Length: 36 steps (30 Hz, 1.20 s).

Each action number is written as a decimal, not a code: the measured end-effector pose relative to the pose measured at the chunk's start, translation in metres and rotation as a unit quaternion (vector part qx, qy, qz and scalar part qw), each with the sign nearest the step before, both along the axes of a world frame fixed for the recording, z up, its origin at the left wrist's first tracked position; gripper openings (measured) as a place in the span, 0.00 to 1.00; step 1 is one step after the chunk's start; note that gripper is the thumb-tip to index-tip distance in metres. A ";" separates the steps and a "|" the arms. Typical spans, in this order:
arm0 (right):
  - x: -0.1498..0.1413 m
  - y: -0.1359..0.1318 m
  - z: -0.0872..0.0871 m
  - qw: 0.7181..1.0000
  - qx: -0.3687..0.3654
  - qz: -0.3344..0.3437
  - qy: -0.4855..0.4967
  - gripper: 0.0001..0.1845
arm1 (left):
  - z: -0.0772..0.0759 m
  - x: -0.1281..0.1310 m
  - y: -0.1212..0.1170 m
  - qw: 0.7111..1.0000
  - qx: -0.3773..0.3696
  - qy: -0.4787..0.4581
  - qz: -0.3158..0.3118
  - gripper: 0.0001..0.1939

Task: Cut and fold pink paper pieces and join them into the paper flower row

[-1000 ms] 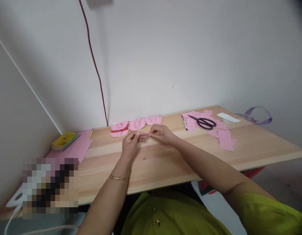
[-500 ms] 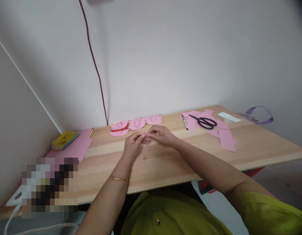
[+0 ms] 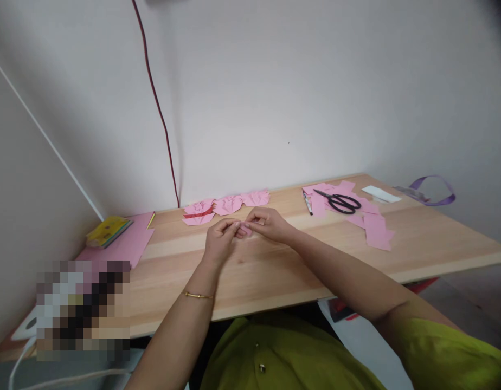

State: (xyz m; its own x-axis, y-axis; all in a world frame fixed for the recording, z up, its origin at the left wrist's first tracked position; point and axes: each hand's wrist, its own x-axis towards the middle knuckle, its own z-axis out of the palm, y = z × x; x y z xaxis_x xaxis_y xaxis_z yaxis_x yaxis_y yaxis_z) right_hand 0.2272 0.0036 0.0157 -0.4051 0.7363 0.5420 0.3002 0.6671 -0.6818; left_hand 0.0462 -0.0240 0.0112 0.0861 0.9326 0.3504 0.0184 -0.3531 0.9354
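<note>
Wood tbl (image 3: pixel 429 244) w/ light grain against plain grey-white wall (image 3: pixel 315 97).

Left hand (image 3: pixel 223 238) and right hand (image 3: pixel 269 224) pinch small pink piece (image 3: pixel 245 227) between fingertips (shape mostly hidden). Folded pink papers (image 3: pixel 228 205) lie beyond, near wall (image 3: pixel 250 97). Black-handled scissors (image 3: pixel 343 203) rest on pink scraps (image 3: pixel 374 223), beside pen (image 3: pixel 307 203).

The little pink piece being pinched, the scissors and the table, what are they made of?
Pink piece: probably thin, dull paper, its colour matching the flat pink sheets; too small to be sure.
Scissors: likely metal, with dark grey blades; smooth black handles, maybe plastic or coated metal.
Table: looks like pale, smooth wood, with streaky grain, though it could be wood-patterned board.
</note>
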 end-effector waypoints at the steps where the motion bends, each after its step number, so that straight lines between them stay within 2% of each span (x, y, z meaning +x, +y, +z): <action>1: 0.000 0.000 0.000 1.000 0.004 0.001 -0.001 0.11 | -0.001 0.000 0.000 1.000 0.004 0.003 0.001 0.12; 13: 0.000 -0.002 0.001 0.999 -0.038 0.012 0.014 0.13 | 0.000 -0.002 0.000 1.000 -0.003 0.021 0.007 0.12; 23: -0.002 -0.002 -0.001 0.998 -0.056 0.020 0.017 0.14 | -0.002 0.000 0.001 1.000 -0.011 -0.005 -0.021 0.12; 30: 0.002 -0.002 0.006 0.997 -0.076 -0.001 0.029 0.12 | -0.002 -0.002 0.003 0.998 -0.042 -0.053 0.000 0.14; 36: 0.007 0.005 0.004 0.994 -0.100 0.012 0.048 0.12 | -0.005 -0.003 0.007 0.993 -0.074 -0.089 0.002 0.16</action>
State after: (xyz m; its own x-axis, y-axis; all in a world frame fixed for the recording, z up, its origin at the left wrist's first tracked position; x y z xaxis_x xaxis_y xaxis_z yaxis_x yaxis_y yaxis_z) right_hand 0.2338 0.0085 0.0196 -0.3782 0.8237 0.4224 0.2132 0.5215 -0.8262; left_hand 0.0437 -0.0174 0.0058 0.0319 0.9753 0.2184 -0.1506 -0.2113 0.9658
